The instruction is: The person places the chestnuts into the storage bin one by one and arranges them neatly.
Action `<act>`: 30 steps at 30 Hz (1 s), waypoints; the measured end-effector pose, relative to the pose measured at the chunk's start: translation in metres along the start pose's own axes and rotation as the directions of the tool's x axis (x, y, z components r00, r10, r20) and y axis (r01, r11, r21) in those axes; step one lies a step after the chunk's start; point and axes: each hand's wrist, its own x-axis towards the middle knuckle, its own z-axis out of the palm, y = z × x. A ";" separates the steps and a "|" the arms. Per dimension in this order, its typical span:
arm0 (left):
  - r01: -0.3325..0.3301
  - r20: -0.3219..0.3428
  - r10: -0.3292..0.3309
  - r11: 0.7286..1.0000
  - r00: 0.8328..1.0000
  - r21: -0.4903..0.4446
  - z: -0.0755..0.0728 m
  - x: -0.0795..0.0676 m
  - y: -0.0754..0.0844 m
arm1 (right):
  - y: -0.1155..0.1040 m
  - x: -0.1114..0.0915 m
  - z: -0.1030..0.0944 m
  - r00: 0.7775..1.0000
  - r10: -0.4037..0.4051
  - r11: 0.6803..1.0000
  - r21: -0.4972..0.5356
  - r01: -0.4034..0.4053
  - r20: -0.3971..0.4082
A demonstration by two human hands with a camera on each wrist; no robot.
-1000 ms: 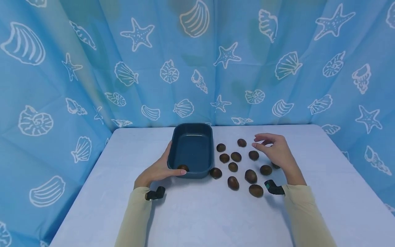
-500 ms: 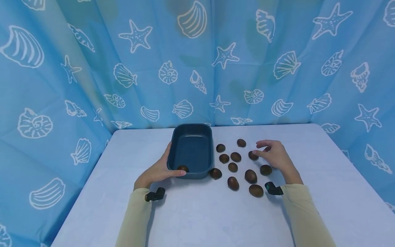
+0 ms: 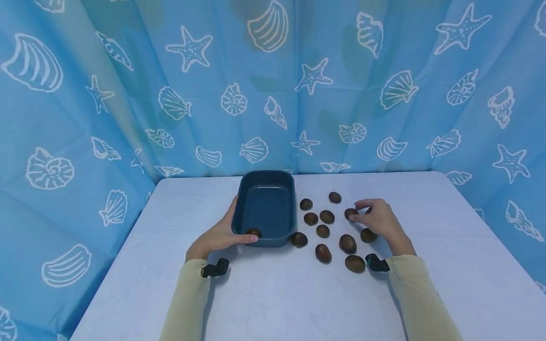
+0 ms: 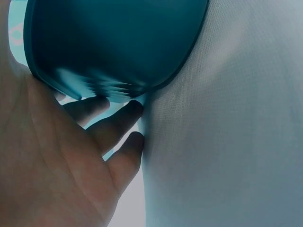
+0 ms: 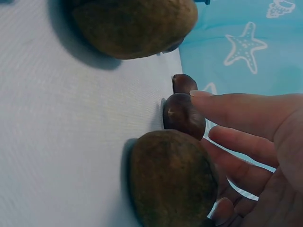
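Observation:
My left hand [image 3: 219, 234] grips the near left corner of a deep, dark blue rectangular container [image 3: 294, 208], thumb along the near rim. In the left wrist view its fingers [image 4: 118, 125] lie against the outer wall. A chestnut [image 3: 254, 232] lies inside, by the thumb. On the right, my right hand [image 3: 379, 219] pinches a brown chestnut [image 5: 182, 116] on the table, thumb at its near side and forefinger at its far side. A second brown patch shows between thumb and fingers in the head view. A larger chestnut [image 5: 173, 179] sits close below the pinched one in the right wrist view.
Several more chestnuts [image 3: 323, 254] lie scattered on the white-covered table [image 3: 273, 303] between the container and my right hand. One chestnut [image 3: 299, 239] is right at the container's near right corner. A blue shell-print curtain [image 3: 256, 94] hangs behind the table.
My right hand has come down and slightly towards me, its thumb and forefinger closing in on a chestnut. The left hand and the container stay in place.

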 end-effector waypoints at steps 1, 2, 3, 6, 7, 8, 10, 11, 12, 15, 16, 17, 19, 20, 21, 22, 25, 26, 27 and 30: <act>-0.003 0.000 0.003 1.000 1.000 -0.001 0.000 0.000 0.000 | 0.000 0.000 0.001 1.000 0.000 1.000 -0.003 0.000 0.003; -0.002 0.000 0.002 1.000 1.000 -0.002 0.000 0.000 0.000 | 0.000 0.000 0.002 1.000 0.002 1.000 -0.006 -0.002 0.008; 0.000 -0.001 0.000 1.000 1.000 -0.004 0.000 0.000 -0.001 | 0.000 0.001 0.002 1.000 0.003 1.000 -0.008 -0.003 0.011; 0.004 -0.002 -0.004 1.000 1.000 -0.002 0.000 0.000 -0.003 | 0.000 0.001 0.004 1.000 0.000 1.000 -0.015 0.000 0.020; 0.003 -0.002 -0.003 1.000 1.000 -0.005 0.001 0.000 -0.003 | 0.000 0.001 0.004 1.000 0.000 1.000 -0.017 0.000 0.022; 0.001 -0.002 -0.001 1.000 1.000 -0.008 0.001 0.000 -0.003 | 0.000 0.001 0.004 1.000 0.001 1.000 -0.019 0.000 0.024; -0.002 -0.002 0.002 1.000 1.000 -0.010 0.001 0.001 -0.003 | 0.000 0.002 0.004 1.000 0.002 1.000 -0.025 -0.001 0.027; -0.004 -0.003 0.004 1.000 1.000 -0.012 0.001 0.001 -0.003 | 0.001 0.002 0.004 1.000 0.003 1.000 -0.029 -0.003 0.027; -0.004 -0.002 0.004 1.000 1.000 -0.015 0.002 0.001 -0.003 | 0.001 0.002 0.004 1.000 0.004 0.999 -0.032 -0.003 0.029; -0.006 0.000 0.006 1.000 1.000 -0.020 0.002 0.001 -0.002 | 0.001 0.002 0.005 1.000 -0.005 0.999 -0.044 0.007 0.030; -0.008 0.001 0.008 1.000 1.000 -0.023 0.001 0.001 -0.002 | 0.001 0.003 0.006 1.000 -0.011 0.999 -0.048 0.013 0.028; -0.008 0.002 0.008 1.000 1.000 -0.024 0.001 0.000 -0.002 | 0.001 0.003 0.006 0.999 -0.016 0.999 -0.051 0.018 0.029; -0.009 0.003 0.009 1.000 1.000 -0.021 0.000 0.000 -0.002 | 0.001 0.003 0.007 0.999 -0.025 0.998 -0.056 0.026 0.026; -0.013 0.003 0.013 1.000 1.000 -0.021 0.000 0.000 -0.001 | 0.001 0.003 0.007 0.999 -0.027 0.998 -0.058 0.029 0.024; -0.018 0.002 0.018 1.000 1.000 -0.022 0.000 0.000 -0.002 | 0.000 0.003 0.007 0.999 -0.029 0.998 -0.058 0.030 0.024; -0.019 0.001 0.019 1.000 1.000 -0.022 -0.001 0.000 -0.001 | 0.000 0.003 0.008 0.999 -0.029 0.998 -0.059 0.030 0.022; -0.023 0.000 0.023 0.999 1.000 -0.023 -0.001 0.000 -0.001 | -0.001 0.003 0.008 0.999 -0.035 0.997 -0.061 0.037 0.018; -0.020 0.000 0.020 1.000 1.000 -0.023 -0.001 0.000 -0.001 | -0.001 0.003 0.008 0.999 -0.039 0.997 -0.062 0.040 0.016; -0.015 0.001 0.015 1.000 1.000 -0.022 -0.001 0.000 -0.001 | -0.001 0.003 0.009 0.999 -0.042 0.997 -0.063 0.042 0.013; -0.005 0.003 0.005 1.000 1.000 -0.018 -0.002 0.000 -0.001 | -0.002 0.003 0.009 0.999 -0.053 0.996 -0.069 0.053 0.005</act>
